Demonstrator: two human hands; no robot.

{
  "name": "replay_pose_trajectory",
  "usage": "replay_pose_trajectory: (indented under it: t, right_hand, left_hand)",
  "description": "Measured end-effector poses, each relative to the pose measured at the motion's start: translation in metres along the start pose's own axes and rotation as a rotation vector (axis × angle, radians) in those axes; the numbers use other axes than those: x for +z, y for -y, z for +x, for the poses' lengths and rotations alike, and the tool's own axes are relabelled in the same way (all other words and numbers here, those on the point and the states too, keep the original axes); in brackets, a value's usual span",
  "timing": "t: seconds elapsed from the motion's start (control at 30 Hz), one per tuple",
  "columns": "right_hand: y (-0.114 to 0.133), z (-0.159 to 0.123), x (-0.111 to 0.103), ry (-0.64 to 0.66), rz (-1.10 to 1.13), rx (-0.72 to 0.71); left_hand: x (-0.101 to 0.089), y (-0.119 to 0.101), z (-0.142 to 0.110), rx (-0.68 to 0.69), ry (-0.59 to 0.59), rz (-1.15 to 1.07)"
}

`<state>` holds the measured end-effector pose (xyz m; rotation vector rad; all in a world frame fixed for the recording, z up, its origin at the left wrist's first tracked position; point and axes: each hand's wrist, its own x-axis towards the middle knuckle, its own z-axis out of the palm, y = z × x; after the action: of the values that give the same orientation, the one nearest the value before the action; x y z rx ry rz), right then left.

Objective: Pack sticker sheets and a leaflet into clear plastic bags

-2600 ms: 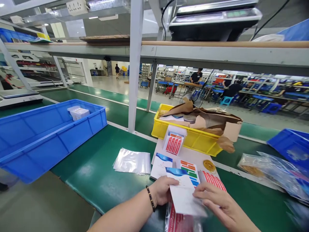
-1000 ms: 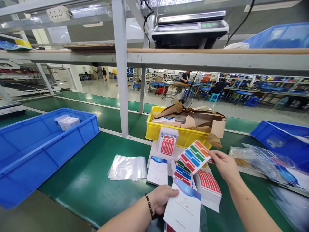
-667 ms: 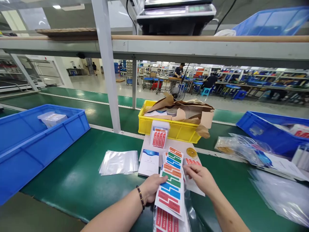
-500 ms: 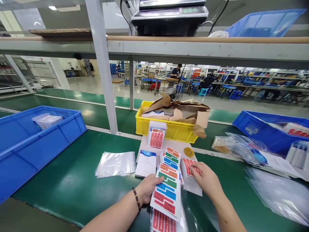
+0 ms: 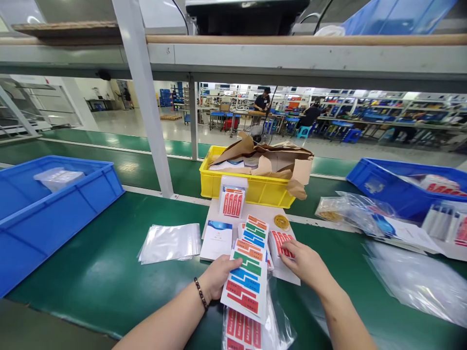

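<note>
L. hand [image 5: 218, 277] clamps a multicolored label sheet [image 5: 243, 283] by its left edge, prob. to leave the print uncovered, above a clear bag [image 5: 278, 326]. R. hand [image 5: 305, 262] touches a red sticker stack [image 5: 278, 239] (pinching or not, can't tell), set close by, prob. for easy reach. Bagged red labels [image 5: 239, 324] read "Max L…," rest unclear.

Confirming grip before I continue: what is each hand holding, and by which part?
The left hand holds a multicoloured sheet by its left edge, thumb on top. The right hand touches the red-printed stack; whether it grips anything cannot be told.
</note>
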<state>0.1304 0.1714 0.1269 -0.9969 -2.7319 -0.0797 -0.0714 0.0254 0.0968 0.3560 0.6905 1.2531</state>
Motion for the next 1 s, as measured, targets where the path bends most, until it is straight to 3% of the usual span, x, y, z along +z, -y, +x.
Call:
replay_pose_trajectory:
  t: [0.33, 0.53, 0.7, 0.8, 0.87, 0.93, 1.0]
  right_hand:
    - [0.008, 0.001, 0.002, -0.003, -0.193, -0.039]
    - [0.004, 0.0, 0.0, 0.052, -0.112, -0.019]
    - [-0.007, -0.005, 0.01, 0.02, -0.032, -0.025]
    - [-0.016, -0.007, 0.016, -0.114, -0.001, 0.004]
    - [-0.015, -0.009, 0.014, -0.308, -0.001, 0.046]
    - [-0.003, -0.013, 0.007, -0.525, 0.008, 0.056]
    - [0.021, -0.018, -0.001, -0.676, 0.037, -0.027]
  left_hand:
    - [0.0, 0.0, -0.001, -0.01, 0.024, 0.01]
    - [0.0, -0.002, -0.002, -0.014, -0.007, -0.026]
    - [-0.002, -0.003, 0.002, -0.012, -0.063, -0.085]
    - [-0.004, -0.003, 0.006, -0.031, -0.077, -0.127]
    - [-0.005, -0.003, 0.008, -0.022, -0.087, -0.147]
    - [-0.004, -0.002, 0.009, 0.03, -0.106, -0.139]
    - [-0.001, -0.001, 0.009, 0.094, -0.131, -0.112]
